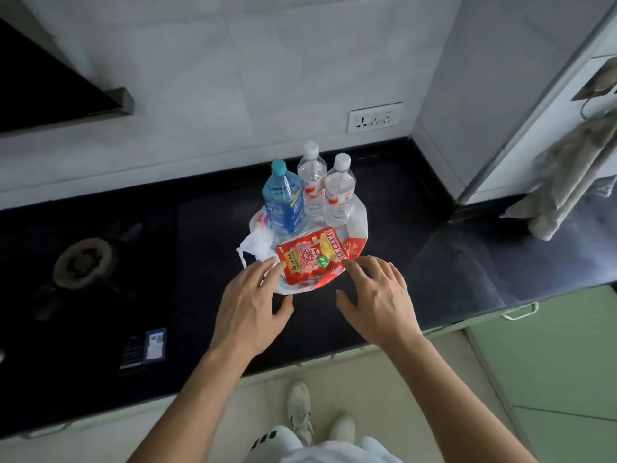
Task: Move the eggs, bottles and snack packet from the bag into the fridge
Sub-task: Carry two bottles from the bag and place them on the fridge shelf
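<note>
Task judged barely begun. The bag [359, 225] lies flattened on the worktop [213, 235], with three bottles [312, 185] at its twelve o'clock and the snack packet [312, 255] at six (no eggs visible). The left hand [250, 305] and right hand [377, 295], spread and holding nothing, flank the packet at seven and five. All visible items await transfer.

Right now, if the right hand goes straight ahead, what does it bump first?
Probably the red snack packet on the bag: the right hand is nearly at its corner, though height is unclear.

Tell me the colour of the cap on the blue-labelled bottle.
The cap of the blue bottle is teal; the head view shows it best.
</note>
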Demonstrator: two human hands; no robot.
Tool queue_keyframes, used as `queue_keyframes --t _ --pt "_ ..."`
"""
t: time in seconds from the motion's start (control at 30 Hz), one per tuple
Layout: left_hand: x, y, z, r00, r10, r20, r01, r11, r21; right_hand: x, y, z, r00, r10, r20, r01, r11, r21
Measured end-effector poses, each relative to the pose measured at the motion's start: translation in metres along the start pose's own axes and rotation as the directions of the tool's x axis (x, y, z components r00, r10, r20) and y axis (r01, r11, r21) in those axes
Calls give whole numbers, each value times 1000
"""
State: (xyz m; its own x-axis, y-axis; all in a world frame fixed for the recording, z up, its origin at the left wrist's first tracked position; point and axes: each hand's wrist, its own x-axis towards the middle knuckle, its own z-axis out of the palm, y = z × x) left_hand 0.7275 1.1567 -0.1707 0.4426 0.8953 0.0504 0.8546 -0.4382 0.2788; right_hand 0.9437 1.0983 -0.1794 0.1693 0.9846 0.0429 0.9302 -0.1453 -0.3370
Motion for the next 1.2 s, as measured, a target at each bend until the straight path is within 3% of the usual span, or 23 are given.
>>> queue_keyframes --t 0.4,0.67,0.8,0.9,1.07,1.2 --pt "52 -38 2 995 -70 -66 64 994 -91 59 -1 8 999 22 -47 -22 1000 15" --pt "94 -50 15 977 -191 -97 148 929 -339 98 13 7 987 155 -38 -149 981 122" --pt "119 -49 30 940 -338 -41 260 790 -555 131 22 18 953 297 -58 -256 893 369" --pt "140 -48 51 921 -388 21 319 722 -614 159 29 43 925 375 -60 -293 807 513" --pt "169 -48 87 903 -425 57 304 541 -784 191 40 79 913 406 -38 -271 673 688" --pt "188 -49 107 869 -491 58 298 426 -854 208 56 89 951 309 7 -213 637 741"
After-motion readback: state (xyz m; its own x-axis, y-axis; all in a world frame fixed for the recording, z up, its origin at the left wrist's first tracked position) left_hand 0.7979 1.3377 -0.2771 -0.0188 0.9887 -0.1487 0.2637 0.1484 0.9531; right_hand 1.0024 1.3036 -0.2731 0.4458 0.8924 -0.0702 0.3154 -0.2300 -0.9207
